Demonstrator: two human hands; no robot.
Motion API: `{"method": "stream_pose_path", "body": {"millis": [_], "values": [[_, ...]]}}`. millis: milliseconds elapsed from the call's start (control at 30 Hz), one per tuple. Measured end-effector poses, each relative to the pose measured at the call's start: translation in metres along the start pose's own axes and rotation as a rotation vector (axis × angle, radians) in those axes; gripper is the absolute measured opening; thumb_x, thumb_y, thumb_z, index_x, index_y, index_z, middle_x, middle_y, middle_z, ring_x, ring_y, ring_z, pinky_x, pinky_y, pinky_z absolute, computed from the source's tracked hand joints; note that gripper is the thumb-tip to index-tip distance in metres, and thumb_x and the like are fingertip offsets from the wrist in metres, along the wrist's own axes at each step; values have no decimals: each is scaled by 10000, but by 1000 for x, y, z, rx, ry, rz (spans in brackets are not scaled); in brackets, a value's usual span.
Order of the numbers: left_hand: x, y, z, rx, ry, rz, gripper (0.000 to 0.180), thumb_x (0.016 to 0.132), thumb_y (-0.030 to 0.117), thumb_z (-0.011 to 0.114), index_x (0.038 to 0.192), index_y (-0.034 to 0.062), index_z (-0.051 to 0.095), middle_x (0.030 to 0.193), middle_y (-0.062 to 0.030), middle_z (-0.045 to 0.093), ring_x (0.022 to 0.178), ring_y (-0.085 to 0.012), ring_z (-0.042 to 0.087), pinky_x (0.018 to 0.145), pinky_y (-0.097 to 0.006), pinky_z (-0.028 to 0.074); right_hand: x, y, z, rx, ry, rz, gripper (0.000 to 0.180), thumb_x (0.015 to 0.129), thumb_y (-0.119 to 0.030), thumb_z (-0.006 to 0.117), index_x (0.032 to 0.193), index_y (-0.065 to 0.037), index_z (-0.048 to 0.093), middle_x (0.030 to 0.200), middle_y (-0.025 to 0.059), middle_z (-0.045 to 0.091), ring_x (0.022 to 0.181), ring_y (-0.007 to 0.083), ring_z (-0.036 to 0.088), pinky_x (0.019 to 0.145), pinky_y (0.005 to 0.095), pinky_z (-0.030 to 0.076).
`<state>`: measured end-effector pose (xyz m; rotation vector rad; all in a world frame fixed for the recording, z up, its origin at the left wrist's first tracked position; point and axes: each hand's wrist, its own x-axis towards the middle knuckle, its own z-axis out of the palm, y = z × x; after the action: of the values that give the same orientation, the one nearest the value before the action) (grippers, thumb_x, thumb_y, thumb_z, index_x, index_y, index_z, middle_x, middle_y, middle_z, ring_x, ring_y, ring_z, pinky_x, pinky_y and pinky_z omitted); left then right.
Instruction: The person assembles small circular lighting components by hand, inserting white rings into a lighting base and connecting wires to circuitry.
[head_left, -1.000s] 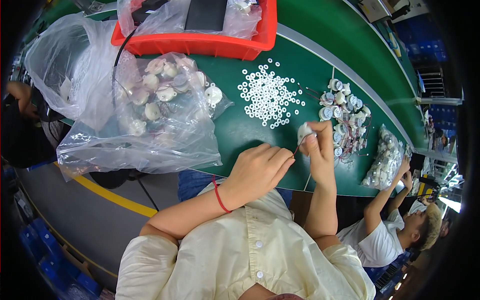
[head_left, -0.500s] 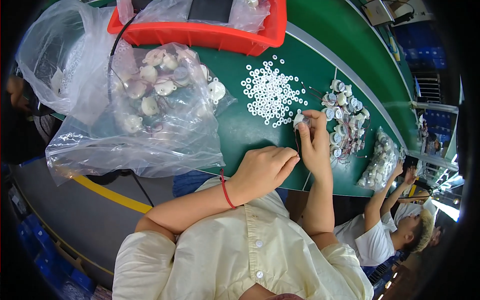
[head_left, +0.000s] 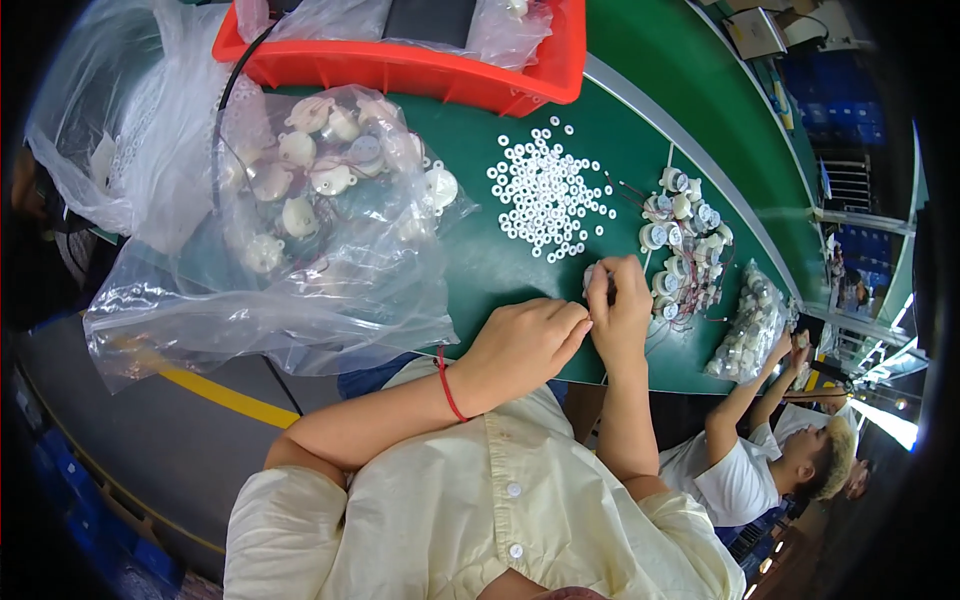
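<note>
small part pinched at the table edge

our left hand point(head_left: 525, 345) curls closed, fingertips meeting our right hand point(head_left: 620, 310), which pinches a small white part point(head_left: 592, 277). just beyond lie loose white rings point(head_left: 548, 190); a slip could scatter them, we judge. right of them, wired parts point(head_left: 680, 250).

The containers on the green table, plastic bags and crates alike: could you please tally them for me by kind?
Clear plastic bags: 3 (large bag of round white parts, crumpled bag at the far left, small bag of parts by the co-worker)
Red crates: 1
Total: 4
</note>
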<state>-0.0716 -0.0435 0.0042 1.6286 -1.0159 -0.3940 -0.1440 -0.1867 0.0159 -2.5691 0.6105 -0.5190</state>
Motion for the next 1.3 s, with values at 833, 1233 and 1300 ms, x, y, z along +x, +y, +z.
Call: {"method": "stream_pose_path", "body": {"millis": [833, 1233, 1300], "values": [[3, 2, -4, 98, -37, 26, 47, 828, 61, 657, 817, 37, 618, 716, -73, 601, 624, -251, 605, 571, -362, 496, 40, 32, -15, 401, -198, 392, 123, 884, -82, 695, 840, 15, 632, 645, -4, 551, 561, 46, 449, 501, 238, 355], [10, 6, 1, 57, 57, -76, 167, 909, 46, 590, 1074, 19, 584, 750, -116, 641, 608, -287, 626, 586, -405, 510, -27, 3, -28, 346, -278, 234, 251, 894, -98, 679, 1104, -14, 571, 917, 91, 535, 606, 130, 459, 546, 268, 392], [11, 11, -1, 54, 6, -151, 168, 922, 62, 574, 1084, 20, 583, 760, -124, 646, 626, -293, 637, 586, -397, 519, -34, 8, -32, 692, -322, 431, 189, 957, -117, 614, 1096, -12, 540, 876, 66, 549, 614, 79, 435, 519, 237, 363]]}}
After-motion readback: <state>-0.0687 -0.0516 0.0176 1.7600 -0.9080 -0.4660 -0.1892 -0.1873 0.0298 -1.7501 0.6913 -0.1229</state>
